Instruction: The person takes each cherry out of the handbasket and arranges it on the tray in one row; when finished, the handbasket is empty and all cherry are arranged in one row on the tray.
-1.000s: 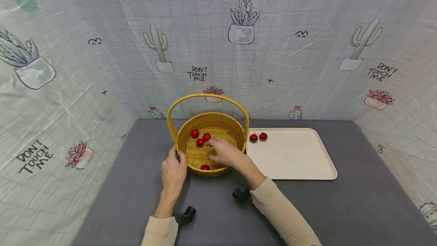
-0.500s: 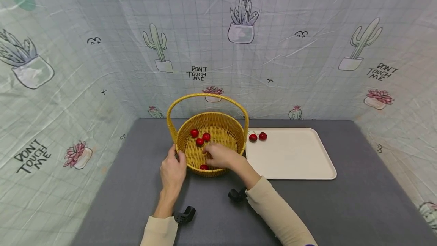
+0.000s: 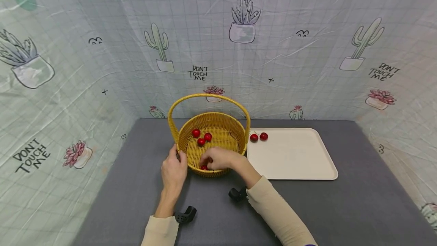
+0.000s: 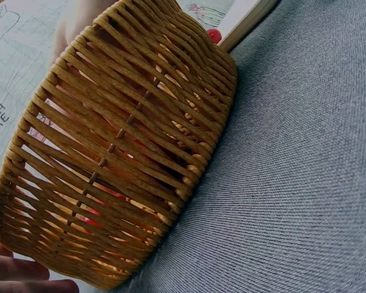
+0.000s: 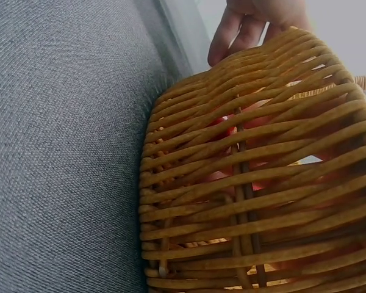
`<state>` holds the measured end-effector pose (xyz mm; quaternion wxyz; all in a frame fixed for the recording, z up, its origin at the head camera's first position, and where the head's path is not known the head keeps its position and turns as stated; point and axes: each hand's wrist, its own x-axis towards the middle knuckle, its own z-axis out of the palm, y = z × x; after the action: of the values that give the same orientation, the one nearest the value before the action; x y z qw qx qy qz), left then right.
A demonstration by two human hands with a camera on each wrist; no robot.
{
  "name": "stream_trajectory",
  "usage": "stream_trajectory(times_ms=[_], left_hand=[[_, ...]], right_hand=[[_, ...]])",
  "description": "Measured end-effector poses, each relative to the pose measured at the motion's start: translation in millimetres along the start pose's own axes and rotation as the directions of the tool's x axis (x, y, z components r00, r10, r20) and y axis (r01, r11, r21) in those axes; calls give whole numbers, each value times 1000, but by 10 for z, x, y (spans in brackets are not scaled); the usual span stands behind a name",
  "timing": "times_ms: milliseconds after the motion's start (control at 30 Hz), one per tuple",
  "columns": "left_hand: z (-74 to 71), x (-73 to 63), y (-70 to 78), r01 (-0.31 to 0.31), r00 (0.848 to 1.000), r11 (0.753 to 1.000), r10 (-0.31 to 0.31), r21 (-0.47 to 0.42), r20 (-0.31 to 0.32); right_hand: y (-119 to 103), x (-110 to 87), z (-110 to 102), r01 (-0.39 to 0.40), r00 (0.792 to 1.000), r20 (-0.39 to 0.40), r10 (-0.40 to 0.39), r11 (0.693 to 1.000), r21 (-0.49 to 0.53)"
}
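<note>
A yellow wicker basket point(image 3: 222, 126) with a tall arched handle stands on the table. My left hand point(image 3: 174, 170) grips its left rim; in the left wrist view some fingers point(image 4: 24, 268) show at the outer wall. Reaching in over the near right rim, my right hand point(image 3: 220, 158) has its fingers curled down onto a cherry point(image 3: 204, 167) at the near inside wall, seemingly pinching it. That cherry is partly covered by the fingers. Three more cherries lie farther back in the basket, one of them a red cherry point(image 3: 196, 133) at the left.
Right of the basket, nearly touching it, lies a cream tray point(image 3: 293, 158). Two stemmed cherries point(image 3: 258, 137) rest in its far left corner. A dark grey cloth point(image 3: 211, 215) covers the table, and a printed curtain point(image 3: 273, 48) hangs behind and at the sides.
My right hand has drawn back from beside the three far cherries to the near side, its fingers curling down onto the near cherry. The left hand stays on the rim.
</note>
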<state>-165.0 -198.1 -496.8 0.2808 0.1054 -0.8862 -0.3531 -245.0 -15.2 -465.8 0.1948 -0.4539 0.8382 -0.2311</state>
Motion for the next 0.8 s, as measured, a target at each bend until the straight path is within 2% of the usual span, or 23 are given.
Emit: stream_trajectory(times_ms=[267,500,800], left_hand=[[26,8,-28,-5,1000,1000,5,-13,-8],[17,12,-16,2,1000,1000,-2,-18,5],[15,8,-22,1,1000,1000,-1,-20,-1]], right_hand=[[17,29,0,-5,999,54,4,999,34],[13,54,-5,11,997,71,-12,1000,13],[10,48,13,-69,998,7,68,997,47]])
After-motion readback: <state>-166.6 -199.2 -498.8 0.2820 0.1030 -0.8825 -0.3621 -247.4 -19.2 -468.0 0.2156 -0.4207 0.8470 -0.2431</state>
